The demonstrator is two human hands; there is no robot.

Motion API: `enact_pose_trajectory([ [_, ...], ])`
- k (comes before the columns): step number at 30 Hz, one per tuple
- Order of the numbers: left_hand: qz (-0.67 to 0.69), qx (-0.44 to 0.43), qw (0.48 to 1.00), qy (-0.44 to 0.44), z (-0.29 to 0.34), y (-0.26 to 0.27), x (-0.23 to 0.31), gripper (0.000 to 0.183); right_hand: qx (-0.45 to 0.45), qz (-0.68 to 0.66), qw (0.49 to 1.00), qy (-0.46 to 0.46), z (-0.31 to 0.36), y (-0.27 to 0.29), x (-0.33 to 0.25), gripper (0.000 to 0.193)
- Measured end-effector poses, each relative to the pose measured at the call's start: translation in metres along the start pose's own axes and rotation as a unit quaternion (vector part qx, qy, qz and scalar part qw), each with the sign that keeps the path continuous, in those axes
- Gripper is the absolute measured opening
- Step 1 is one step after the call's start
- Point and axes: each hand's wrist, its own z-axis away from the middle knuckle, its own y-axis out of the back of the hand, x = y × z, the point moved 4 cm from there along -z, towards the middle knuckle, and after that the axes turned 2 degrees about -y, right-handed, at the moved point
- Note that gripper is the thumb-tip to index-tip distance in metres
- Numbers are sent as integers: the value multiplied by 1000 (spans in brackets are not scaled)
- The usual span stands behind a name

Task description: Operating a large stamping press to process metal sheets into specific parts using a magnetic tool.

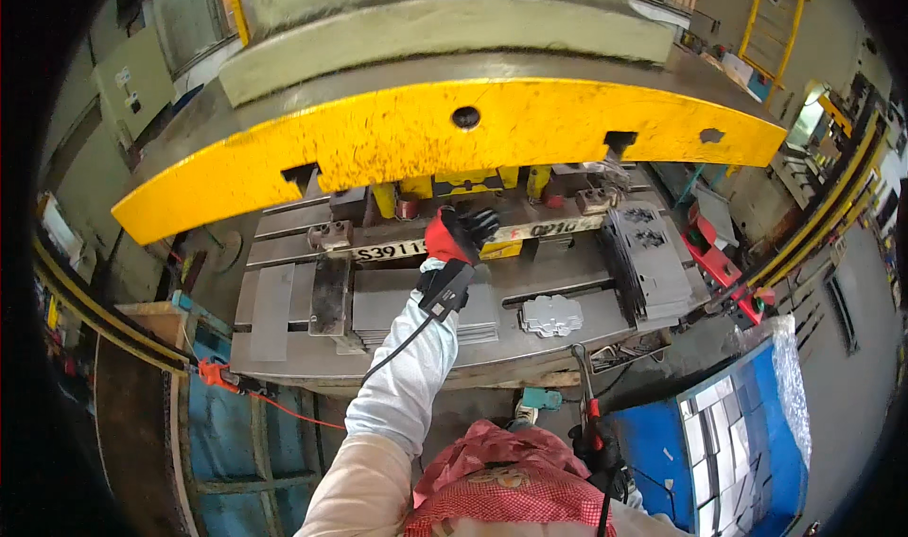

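Left hand (461, 234), in a red glove with dark fingers, is out at the front of the lower die (526, 213), under the yellow press beam (397, 140). Fingers loosely spread, nothing visible in them; contact with the die I cannot tell. Right hand (607, 457) down by my right side, dark-gloved fingers apparently closed round a red-handled metal tool (594, 410), its metal end pointing up toward the edge of the press bed (558, 272).

Flat sheet stack (388, 300) just under my left forearm; cut-out plate stack (657, 264) at the bed's right; one scalloped plate (551, 316) between them.

Notes on doing this reach well: bare glove under the beam is the weak point, I judge. Better to let the long tool do the work inside the die, and keep my fingers outside its front edge. Mind the cable along my sleeve; it could snag on the sheet corners. Handle sheets by their flat faces: thin edges probably cut.
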Motion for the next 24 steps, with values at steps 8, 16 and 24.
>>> enact_pose_trajectory([
  [8,-31,0,999,-26,9,-10,5,48,-7,74,997,16,7,-16,-18,41],
  [16,-41,31,998,-25,15,-24,-1,20,-120,210,963,121,-8,-101,-106,56],
  [24,-27,22,999,-12,8,-6,-2,34,-257,344,871,237,-125,-255,-242,61],
])
